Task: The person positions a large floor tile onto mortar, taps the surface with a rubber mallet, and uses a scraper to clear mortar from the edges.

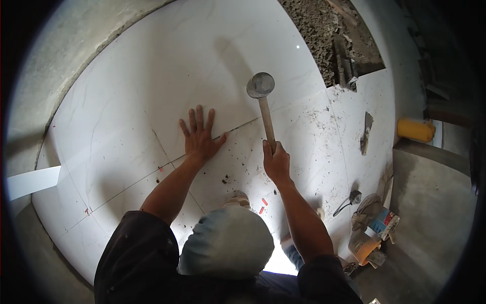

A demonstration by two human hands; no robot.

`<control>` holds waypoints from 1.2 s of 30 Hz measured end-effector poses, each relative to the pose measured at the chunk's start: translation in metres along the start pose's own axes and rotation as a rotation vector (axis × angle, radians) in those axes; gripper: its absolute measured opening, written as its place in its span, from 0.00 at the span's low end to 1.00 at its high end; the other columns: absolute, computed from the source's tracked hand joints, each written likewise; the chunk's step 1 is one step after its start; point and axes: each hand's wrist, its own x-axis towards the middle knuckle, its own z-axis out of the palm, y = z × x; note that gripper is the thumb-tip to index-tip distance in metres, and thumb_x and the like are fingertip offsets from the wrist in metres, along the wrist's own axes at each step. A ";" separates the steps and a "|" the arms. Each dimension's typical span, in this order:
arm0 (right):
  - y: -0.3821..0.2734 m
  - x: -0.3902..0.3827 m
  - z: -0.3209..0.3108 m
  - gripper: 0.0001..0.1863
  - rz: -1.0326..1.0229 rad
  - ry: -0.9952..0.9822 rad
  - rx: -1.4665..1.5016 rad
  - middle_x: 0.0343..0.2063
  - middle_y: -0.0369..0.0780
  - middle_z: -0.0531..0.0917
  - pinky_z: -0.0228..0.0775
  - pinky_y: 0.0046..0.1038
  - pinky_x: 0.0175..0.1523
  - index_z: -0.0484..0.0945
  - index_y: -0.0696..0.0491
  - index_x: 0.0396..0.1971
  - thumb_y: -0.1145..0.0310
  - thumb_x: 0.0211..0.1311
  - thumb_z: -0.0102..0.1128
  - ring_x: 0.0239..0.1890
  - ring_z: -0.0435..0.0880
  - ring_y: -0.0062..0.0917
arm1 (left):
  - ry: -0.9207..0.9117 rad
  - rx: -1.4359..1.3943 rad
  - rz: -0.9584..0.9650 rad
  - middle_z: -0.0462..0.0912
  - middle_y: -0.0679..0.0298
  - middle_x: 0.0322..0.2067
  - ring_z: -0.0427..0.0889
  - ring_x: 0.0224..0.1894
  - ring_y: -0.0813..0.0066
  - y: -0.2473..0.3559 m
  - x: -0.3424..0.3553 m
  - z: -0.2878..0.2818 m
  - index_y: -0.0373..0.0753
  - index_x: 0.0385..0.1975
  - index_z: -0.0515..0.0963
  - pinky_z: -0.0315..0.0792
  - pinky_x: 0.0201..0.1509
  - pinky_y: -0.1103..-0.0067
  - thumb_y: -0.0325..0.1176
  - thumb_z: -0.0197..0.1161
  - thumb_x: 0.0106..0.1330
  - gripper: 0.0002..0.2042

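My left hand [200, 142] lies flat with spread fingers on a large white marbled tile [182, 76], its wrist near the dark joint line. The handle of a rubber mallet [260, 85] is gripped in my right hand [277, 163], closed around its lower end. The mallet's grey round head points away from me, over the tile to the right of my left hand. Its shadow falls on the tile, and the head seems raised off the surface. Two small red plastic pieces [263, 205] lie on the nearer tiles, among dark crumbs of dirt.
Rough mortar [314, 35] shows beyond the tile edge at the far right. A flat metal tool [366, 133] lies on the right tiles. A small black object with a cord [355, 196], an orange container [364, 251] and a yellow object [416, 130] are farther right. A concrete wall [76, 55] borders the left.
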 end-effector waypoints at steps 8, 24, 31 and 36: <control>0.046 0.016 0.025 0.26 -0.186 0.010 0.446 0.11 0.31 0.65 0.54 0.21 0.16 0.70 0.54 0.23 0.46 0.70 0.44 0.10 0.61 0.12 | -0.013 -0.012 -0.031 0.39 0.55 0.72 0.32 0.74 0.54 -0.002 0.003 0.004 0.53 0.71 0.48 0.27 0.71 0.48 0.64 0.51 0.61 0.41; 0.029 0.019 0.020 0.30 0.006 -0.051 0.476 0.12 0.32 0.64 0.54 0.22 0.16 0.64 0.52 0.20 0.40 0.70 0.38 0.12 0.64 0.16 | 0.133 -0.124 0.004 0.38 0.59 0.73 0.33 0.74 0.57 -0.017 -0.007 0.016 0.55 0.71 0.47 0.27 0.73 0.50 0.69 0.47 0.59 0.42; 0.060 0.035 0.023 0.30 -0.250 -0.040 0.028 0.18 0.42 0.75 0.68 0.36 0.30 0.70 0.60 0.26 0.44 0.70 0.41 0.22 0.77 0.33 | 0.143 -0.173 0.013 0.40 0.59 0.72 0.33 0.74 0.59 -0.011 -0.007 0.015 0.54 0.70 0.50 0.26 0.72 0.50 0.68 0.49 0.58 0.42; 0.017 0.010 0.025 0.25 -0.443 0.048 -0.166 0.21 0.48 0.79 0.70 0.40 0.37 0.73 0.63 0.36 0.51 0.69 0.46 0.28 0.80 0.44 | 0.150 -0.198 0.017 0.40 0.58 0.72 0.33 0.74 0.58 -0.018 -0.007 0.017 0.53 0.70 0.50 0.26 0.72 0.49 0.67 0.51 0.57 0.43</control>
